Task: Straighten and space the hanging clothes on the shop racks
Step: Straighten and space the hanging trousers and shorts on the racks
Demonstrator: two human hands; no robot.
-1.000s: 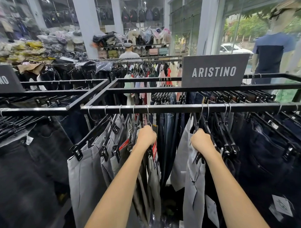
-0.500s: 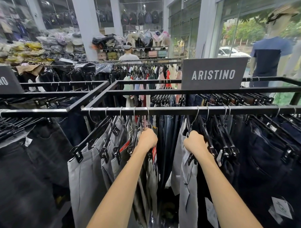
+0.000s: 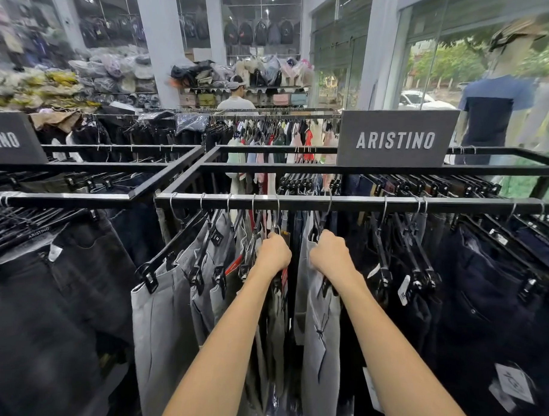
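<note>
A black metal rack rail (image 3: 360, 204) crosses the view in front of me. Grey trousers (image 3: 160, 322) on black clip hangers hang left of centre, dark navy trousers (image 3: 481, 296) to the right. My left hand (image 3: 273, 253) is closed on the hanger at the right end of the grey group. My right hand (image 3: 330, 253) grips the hanger of a single pair of light grey trousers (image 3: 320, 340), just right of the left hand. A narrow gap separates the two hands. The fingers of both are hidden behind the hangers.
A grey ARISTINO sign (image 3: 397, 139) stands on the rack's back bar. A second rack (image 3: 65, 197) with black jeans adjoins on the left. A person in a cap (image 3: 236, 97) stands behind a far rack. A mannequin (image 3: 494, 103) is at the right window.
My right hand has slid the light grey trousers leftward along the rail toward my left hand, narrowing the gap. The left hand has stayed about where it was.
</note>
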